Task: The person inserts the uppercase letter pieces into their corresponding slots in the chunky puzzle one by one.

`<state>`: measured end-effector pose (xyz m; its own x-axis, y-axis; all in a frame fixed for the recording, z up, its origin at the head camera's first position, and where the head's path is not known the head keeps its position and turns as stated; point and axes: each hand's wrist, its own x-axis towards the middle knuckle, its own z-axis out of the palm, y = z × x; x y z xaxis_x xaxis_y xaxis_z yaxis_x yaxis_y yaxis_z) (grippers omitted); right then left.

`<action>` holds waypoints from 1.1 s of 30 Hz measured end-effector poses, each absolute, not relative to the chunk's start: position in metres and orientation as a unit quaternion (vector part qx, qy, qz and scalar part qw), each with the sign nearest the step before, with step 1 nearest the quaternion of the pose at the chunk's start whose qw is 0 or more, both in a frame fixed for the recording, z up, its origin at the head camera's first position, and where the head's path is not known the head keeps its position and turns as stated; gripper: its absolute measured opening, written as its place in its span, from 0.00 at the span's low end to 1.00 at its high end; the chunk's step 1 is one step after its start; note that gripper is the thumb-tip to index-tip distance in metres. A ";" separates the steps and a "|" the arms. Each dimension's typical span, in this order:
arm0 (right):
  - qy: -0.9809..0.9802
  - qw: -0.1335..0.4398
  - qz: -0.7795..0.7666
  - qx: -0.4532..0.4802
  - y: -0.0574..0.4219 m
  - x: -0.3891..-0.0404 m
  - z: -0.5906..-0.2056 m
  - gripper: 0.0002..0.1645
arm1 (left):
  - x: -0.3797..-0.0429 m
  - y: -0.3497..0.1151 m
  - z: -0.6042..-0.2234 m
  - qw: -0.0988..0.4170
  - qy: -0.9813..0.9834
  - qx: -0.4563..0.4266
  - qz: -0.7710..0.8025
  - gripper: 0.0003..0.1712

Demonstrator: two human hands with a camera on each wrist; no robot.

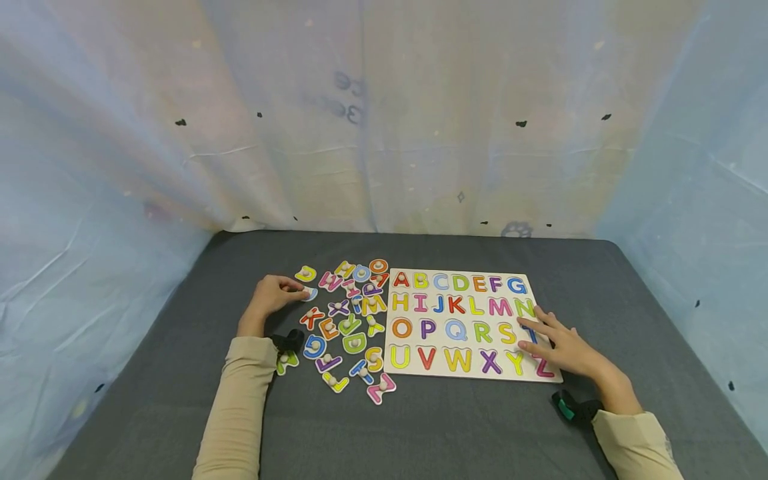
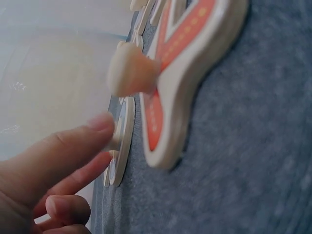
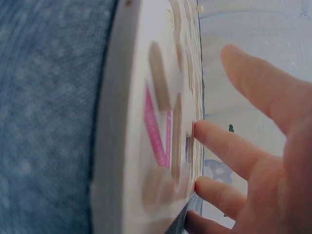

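My left hand (image 1: 273,297) pinches the knob of a light blue letter piece (image 1: 310,294) between thumb and forefinger, left of the scattered letters. Fingers partly cover this piece, and in the left wrist view it appears edge-on (image 2: 127,131). Closer to that camera lies the red K piece (image 2: 170,92) with its round wooden knob. The cream alphabet board (image 1: 441,321) lies to the right, with knobbed A (image 1: 401,280) and B (image 1: 421,280) pieces in their slots. Fingers spread, my right hand (image 1: 570,349) rests on the board's right edge, over part of the lower rows.
Several knobbed letters lie loose left of the board, including a green D (image 1: 355,343), a pink Z (image 1: 381,388) and a yellow L (image 1: 335,382). A green letter (image 1: 287,361) sits under the left wrist. Dark grey cloth (image 1: 444,427) covers the table; pale curtains (image 1: 420,133) surround it.
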<state>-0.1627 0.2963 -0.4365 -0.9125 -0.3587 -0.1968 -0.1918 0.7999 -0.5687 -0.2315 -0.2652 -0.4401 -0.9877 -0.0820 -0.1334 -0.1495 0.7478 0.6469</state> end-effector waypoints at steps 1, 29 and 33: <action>0.937 0.148 -0.280 -0.147 0.297 -0.163 -0.436 0.43 | -0.231 -0.265 -0.440 0.046 0.934 -0.062 0.349 0.20; 0.934 0.150 -0.286 -0.151 0.297 -0.163 -0.436 0.43 | -0.228 -0.235 -0.423 0.000 0.937 0.031 0.348 0.15; 0.936 0.149 -0.283 -0.149 0.297 -0.162 -0.436 0.43 | -0.229 -0.222 -0.420 -0.004 0.936 0.051 0.348 0.16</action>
